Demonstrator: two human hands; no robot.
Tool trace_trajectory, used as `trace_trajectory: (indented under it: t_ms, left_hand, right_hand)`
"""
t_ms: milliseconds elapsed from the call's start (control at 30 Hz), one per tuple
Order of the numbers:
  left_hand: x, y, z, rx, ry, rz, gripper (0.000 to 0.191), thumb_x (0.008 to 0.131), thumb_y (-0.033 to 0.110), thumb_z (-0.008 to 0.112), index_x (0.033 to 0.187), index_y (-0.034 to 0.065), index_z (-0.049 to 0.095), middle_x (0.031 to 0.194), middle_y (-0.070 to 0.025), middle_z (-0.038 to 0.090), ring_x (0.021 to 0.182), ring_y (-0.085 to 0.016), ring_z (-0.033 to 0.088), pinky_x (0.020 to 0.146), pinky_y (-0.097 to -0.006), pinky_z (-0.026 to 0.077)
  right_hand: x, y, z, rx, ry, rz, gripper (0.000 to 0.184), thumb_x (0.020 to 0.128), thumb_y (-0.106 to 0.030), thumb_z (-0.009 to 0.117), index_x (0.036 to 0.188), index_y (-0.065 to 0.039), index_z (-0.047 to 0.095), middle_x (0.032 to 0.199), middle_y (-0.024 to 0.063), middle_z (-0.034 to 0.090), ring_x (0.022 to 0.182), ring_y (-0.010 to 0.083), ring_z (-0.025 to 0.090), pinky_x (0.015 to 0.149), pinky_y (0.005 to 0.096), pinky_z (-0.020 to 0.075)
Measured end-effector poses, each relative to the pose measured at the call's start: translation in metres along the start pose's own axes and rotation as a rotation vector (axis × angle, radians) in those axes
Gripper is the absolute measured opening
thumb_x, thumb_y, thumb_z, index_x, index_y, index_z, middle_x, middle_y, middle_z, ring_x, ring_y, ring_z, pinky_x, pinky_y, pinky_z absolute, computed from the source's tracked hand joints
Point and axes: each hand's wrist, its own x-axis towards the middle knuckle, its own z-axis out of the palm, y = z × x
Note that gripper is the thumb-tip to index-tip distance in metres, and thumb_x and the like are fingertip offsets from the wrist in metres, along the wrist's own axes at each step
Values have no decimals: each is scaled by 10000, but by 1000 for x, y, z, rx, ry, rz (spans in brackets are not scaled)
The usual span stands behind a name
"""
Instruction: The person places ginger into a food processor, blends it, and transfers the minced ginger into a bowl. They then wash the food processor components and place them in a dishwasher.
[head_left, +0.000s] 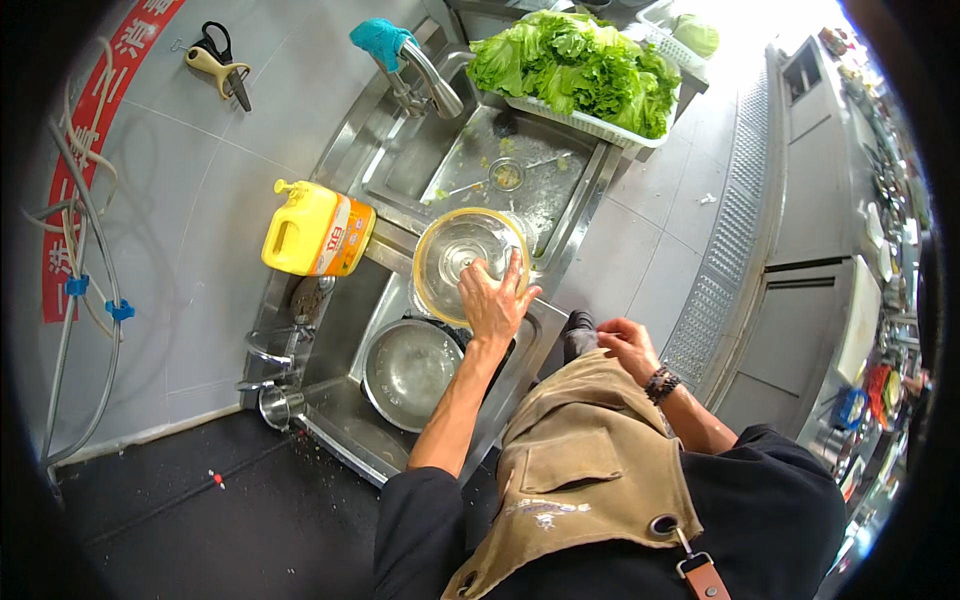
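Observation:
A round clear bowl or lid with a yellow rim (424, 259) rests across the divider between two stainless steel sink basins. My left hand (491, 296) reaches over it, fingers spread, with the fingertips at its inside or top surface; whether they grip the small centre part cannot be told. Below it, a round metal pot or pan (412, 373) sits in the near basin. My right hand (628, 346) hangs beside the tan apron (570, 465), away from the sink, its fingers partly curled; something thin may be at its fingertips.
A faucet with a teal cloth (381, 41) overhangs the far basin (547, 142), which holds food scraps. A yellow jug (307, 232) stands on the left ledge. Lettuce fills a white basket (592, 129) at the back. Scissors and a peeler (217, 69) hang on the wall.

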Motion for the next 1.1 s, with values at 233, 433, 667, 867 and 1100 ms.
trace_trajectory:
  t_ms: [233,433,667,867,1100]
  left_hand:
    - [5,11,17,21,-44,-144,763,658,483,886,1344,266,631,1202,-216,456,1102,-402,457,916,-529,392]
    - [-21,-25,2,-33,275,-307,511,835,395,783,1245,110,673,1313,-252,480,1204,-427,463,1037,-543,358]
    - [-66,-113,29,-1353,280,-1386,678,922,394,729,1479,146,432,1424,-80,513,1189,-257,549,765,-458,492]
    - [-64,-122,28,-1506,210,-1376,426,937,313,695,1270,101,536,1140,-73,591,939,-213,542,726,-460,471]
    - [76,-12,-29,-1012,-277,-791,382,949,305,604,1251,71,623,1198,-226,610,1092,-405,557,924,-487,461]
  right_hand:
    - [31,-7,-105,36,29,27,173,947,-149,673,1073,-30,678,963,44,706,874,154,675,740,318,559]
    - [77,-59,-104,-210,-72,-119,206,950,-138,691,1091,9,670,882,91,717,811,137,695,669,284,553]
    - [187,-105,62,-354,-273,-329,850,854,-516,754,1437,21,446,1431,244,509,1262,352,560,1060,447,465]
    - [212,-108,97,-383,-184,-345,580,908,-488,691,1107,55,647,1067,238,682,1014,359,658,871,445,514]
    - [163,-184,-106,23,-653,-226,459,949,-391,701,1214,-16,677,930,0,669,805,68,548,701,266,492]
